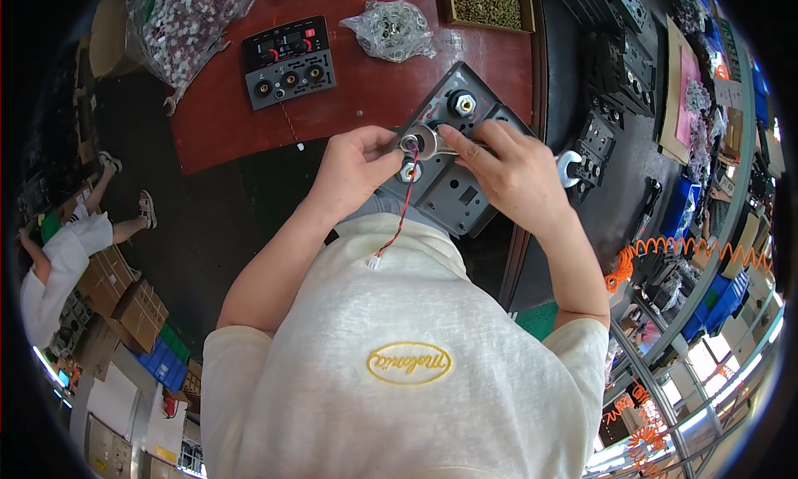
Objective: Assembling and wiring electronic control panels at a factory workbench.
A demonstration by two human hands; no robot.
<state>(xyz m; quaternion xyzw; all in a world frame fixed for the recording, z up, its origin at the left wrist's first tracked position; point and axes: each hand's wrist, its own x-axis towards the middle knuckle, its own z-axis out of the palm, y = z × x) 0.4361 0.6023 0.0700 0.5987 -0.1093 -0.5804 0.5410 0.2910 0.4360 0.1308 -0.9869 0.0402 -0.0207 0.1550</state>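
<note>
On the red tabletop (216, 117) sit a clear bag (179, 34) of small white connectors at the far left, a smaller bag (391, 32) of metal rings near the middle, and an open box (529, 7) of tiny brass-coloured parts toward the far right. Off to the left is another person (71, 263) in white, near some cardboard boxes (137, 313) and a blue crate (160, 364). At the right, an orange coil (619, 273) stretches toward blue bins (725, 307), with a pink sheet (687, 105) farther up.

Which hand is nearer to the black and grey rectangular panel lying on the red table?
Left. In the picture, the left hand is below and right of that panel; the right hand is farther right, gripping a silver metal wrench.
</note>
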